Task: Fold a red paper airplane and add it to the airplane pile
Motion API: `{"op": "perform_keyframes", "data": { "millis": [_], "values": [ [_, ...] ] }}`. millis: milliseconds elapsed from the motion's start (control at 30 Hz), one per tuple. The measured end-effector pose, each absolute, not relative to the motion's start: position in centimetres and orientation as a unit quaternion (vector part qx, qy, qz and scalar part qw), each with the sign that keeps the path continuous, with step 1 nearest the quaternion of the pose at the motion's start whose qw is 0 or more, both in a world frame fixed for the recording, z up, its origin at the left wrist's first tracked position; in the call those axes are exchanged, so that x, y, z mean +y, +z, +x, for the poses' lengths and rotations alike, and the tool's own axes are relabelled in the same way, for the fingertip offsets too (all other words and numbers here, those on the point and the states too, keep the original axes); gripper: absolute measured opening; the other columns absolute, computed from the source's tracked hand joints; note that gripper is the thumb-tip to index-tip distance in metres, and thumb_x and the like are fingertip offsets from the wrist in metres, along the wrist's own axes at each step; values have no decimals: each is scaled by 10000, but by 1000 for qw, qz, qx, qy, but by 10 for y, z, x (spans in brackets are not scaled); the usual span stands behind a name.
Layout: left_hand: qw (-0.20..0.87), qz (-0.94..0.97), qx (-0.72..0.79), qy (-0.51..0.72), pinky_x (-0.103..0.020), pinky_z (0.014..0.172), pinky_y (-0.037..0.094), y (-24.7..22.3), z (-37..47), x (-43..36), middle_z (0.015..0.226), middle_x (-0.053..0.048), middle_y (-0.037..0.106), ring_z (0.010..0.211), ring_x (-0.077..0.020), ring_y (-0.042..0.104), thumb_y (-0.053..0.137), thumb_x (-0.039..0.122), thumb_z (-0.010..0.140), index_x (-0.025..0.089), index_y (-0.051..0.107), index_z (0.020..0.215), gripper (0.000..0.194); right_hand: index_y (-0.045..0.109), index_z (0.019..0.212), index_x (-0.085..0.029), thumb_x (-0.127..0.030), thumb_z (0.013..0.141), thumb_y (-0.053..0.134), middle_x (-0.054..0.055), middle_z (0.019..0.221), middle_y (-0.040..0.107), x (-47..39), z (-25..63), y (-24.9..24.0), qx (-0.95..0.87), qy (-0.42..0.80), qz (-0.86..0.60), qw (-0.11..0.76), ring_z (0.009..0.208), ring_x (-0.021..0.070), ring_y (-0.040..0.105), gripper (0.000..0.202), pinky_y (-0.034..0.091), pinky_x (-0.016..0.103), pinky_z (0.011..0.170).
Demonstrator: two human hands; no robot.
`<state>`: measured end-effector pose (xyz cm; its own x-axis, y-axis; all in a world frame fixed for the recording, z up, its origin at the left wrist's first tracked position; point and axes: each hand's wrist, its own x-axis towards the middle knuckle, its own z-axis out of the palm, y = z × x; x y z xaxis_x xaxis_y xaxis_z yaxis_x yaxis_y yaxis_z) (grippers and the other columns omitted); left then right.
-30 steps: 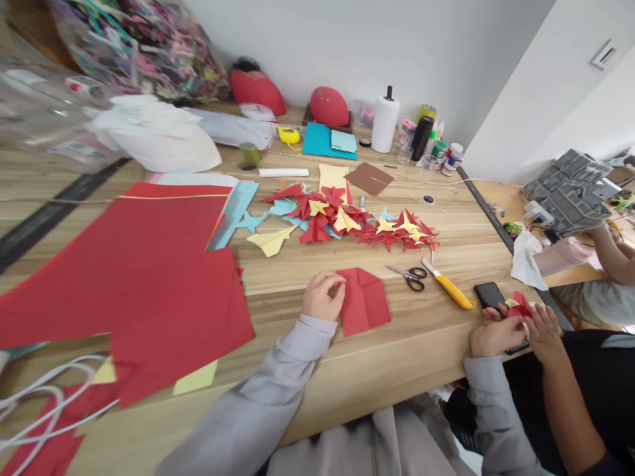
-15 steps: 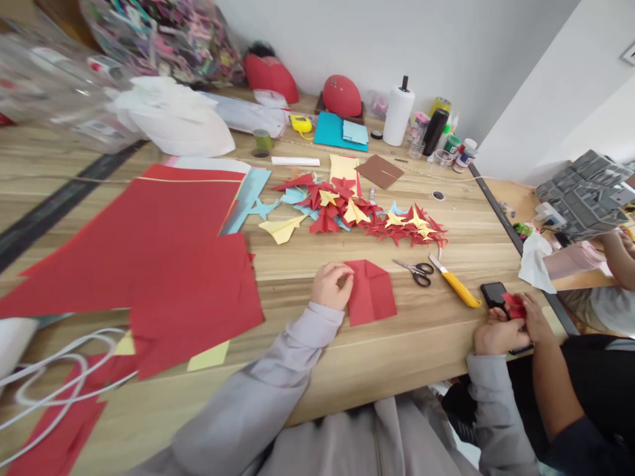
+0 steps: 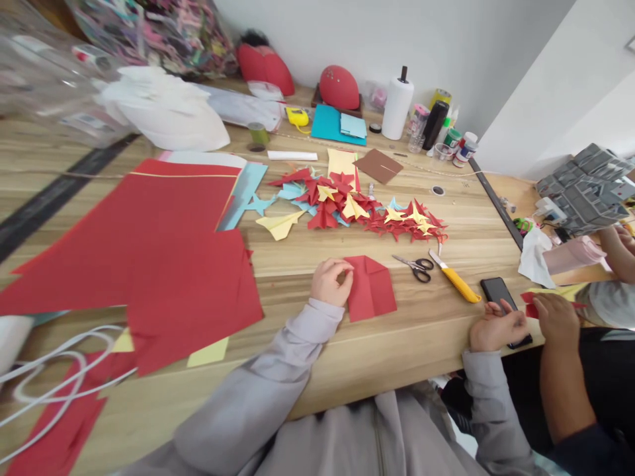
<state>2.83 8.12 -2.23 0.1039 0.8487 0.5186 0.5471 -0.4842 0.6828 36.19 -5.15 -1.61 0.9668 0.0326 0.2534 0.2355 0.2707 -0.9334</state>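
Note:
My left hand (image 3: pixel 331 283) is closed in a pinch at the left edge of a creased red sheet of paper (image 3: pixel 371 291), which lies on the table with its upper corners folded. Farther right, my right hand (image 3: pixel 496 326) is over the lower part of a black phone (image 3: pixel 499 292), fingers loosely curled and apart, with nothing visible in them. Just beyond it, a co-worker's hand (image 3: pixel 559 320) holds a small folded red paper (image 3: pixel 532 306). Black-handled scissors (image 3: pixel 421 268) and a yellow-handled knife (image 3: pixel 461 284) lie between my hands.
Folded red, yellow and blue paper pieces (image 3: pixel 342 205) are heaped behind the red sheet. Large red sheets (image 3: pixel 183 238) cover the left side, near a white cable (image 3: pixel 74 377). Bottles (image 3: pixel 397 109) and jars stand by the wall. A pink roll (image 3: pixel 575 258) is at right.
The co-worker's hand has moved right, carrying the small red paper away from my right hand. More of the phone now shows. My left hand keeps its pinch on the red sheet.

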Motion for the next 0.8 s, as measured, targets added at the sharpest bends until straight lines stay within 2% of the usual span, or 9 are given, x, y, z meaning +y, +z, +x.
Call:
{"op": "perform_keyframes", "data": {
  "millis": [133,300,433,567,633,800],
  "values": [
    [158,728,477,467,-361,771,500,-22,29,82,795,-55,671,813,-210,621,549,177,767,187,659,738,115,335,938,-259,-328,858,477,-46,782,599,-48,336,-2,-103,-15,-601,793,494,75,557,177,476,225,481],
    [157,729,493,448,-366,787,492,-22,29,82,815,-53,671,837,-215,618,551,179,762,199,658,744,110,477,896,-208,-343,839,586,-48,676,593,-36,289,13,-282,84,-613,733,504,93,547,183,469,234,491],
    [126,731,514,430,-400,811,481,-22,28,82,868,-72,673,865,-241,613,562,201,749,199,675,777,116,573,911,-193,-303,872,566,-3,734,625,-16,257,26,-504,163,-613,586,610,124,604,117,504,275,581],
    [103,731,536,410,-434,849,462,-22,27,81,966,-90,679,932,-271,602,581,254,755,195,691,849,157,624,995,-201,-226,889,527,79,967,676,14,235,39,-735,114,-540,394,932,195,627,146,515,361,821],
    [99,731,546,396,-448,881,448,-22,28,80,1009,-92,683,975,-283,592,579,272,763,194,692,876,178,621,1065,-196,-203,905,496,97,1092,665,30,227,40,-797,105,-490,338,1056,203,596,202,470,390,947],
    [82,737,555,377,-456,941,429,-24,29,78,1069,-88,690,1040,-288,577,560,279,773,192,692,920,216,628,1115,-176,-210,910,498,100,1189,651,52,216,24,-854,72,-442,264,1143,226,556,245,457,414,973]
  ]
}}
